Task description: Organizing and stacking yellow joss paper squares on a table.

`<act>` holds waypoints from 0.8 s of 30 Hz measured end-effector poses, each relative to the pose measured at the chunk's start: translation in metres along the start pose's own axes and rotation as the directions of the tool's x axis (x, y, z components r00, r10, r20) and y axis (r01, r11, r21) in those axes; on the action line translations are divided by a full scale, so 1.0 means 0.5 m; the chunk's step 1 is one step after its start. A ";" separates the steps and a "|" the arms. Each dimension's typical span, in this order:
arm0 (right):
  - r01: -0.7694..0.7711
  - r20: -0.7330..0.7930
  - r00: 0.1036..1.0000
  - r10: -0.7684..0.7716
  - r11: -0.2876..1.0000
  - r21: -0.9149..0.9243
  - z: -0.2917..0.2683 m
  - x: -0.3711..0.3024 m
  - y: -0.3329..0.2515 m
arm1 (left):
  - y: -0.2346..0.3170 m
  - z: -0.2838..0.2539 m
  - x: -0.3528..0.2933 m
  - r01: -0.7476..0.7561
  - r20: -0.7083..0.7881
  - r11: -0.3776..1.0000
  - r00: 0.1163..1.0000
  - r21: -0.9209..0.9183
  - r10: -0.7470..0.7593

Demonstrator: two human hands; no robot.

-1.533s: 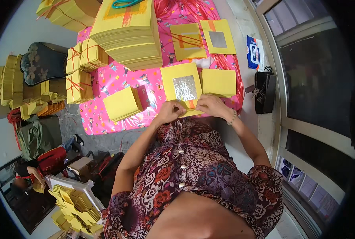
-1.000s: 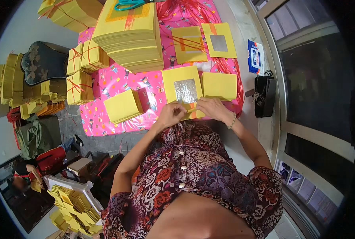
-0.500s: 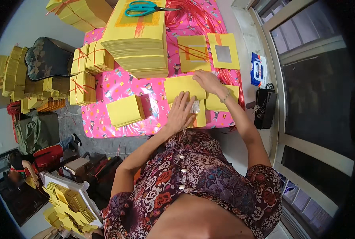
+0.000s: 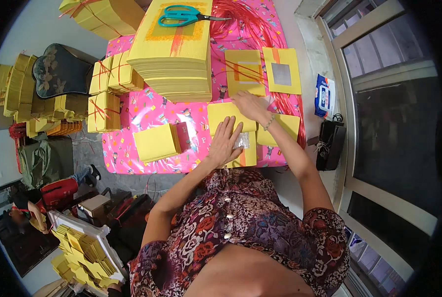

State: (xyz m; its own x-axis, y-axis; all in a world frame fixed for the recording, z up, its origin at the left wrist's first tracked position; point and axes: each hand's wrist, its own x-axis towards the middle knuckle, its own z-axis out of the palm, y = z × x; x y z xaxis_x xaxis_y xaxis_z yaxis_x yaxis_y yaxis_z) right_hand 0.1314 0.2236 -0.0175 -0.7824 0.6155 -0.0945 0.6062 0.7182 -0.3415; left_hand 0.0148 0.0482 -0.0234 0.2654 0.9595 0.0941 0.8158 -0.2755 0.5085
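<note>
My left hand [image 4: 225, 143] lies flat with its fingers stretched on a folded sheet of yellow paper [image 4: 217, 111] near the front of the table. At the sheet's far right part rests my right hand [image 4: 250, 106], palm down, fingers extended toward the left and pressing on it. Beneath is another yellow sheet with a silver patch [image 4: 243, 140] and an orange band. A plain yellow sheet [image 4: 286, 127] lies partly under my right wrist. Left of my hands sits a small stack of folded yellow paper [image 4: 156, 142].
A tall yellow paper stack [image 4: 169, 69] carries teal-handled scissors [image 4: 179, 17]. Red strips [image 4: 246, 20] spread across the pink patterned tablecloth [image 4: 156, 110]. Tied yellow bundles [image 4: 103, 111] stand at left. A silver-patched sheet [image 4: 281, 73] lies far right. Another person is at lower left.
My right hand has slid left and slightly nearer along the folded sheet. My left hand stays flat on it. The whole view has shifted slightly.
</note>
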 end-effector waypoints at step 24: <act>0.009 -0.016 1.000 -0.008 0.998 0.059 0.051 0.023 -0.022 | -0.022 0.026 0.004 0.000 0.020 1.000 1.000 -0.002 0.000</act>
State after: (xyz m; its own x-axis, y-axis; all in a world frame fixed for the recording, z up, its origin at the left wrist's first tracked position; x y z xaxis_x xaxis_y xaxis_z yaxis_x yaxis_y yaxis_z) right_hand 0.1121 0.2145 -0.0386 -0.7846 0.6151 -0.0770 0.5902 0.7032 -0.3964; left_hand 0.0129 0.0522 -0.0398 0.2757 0.9582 0.0765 0.8149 -0.2752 0.5101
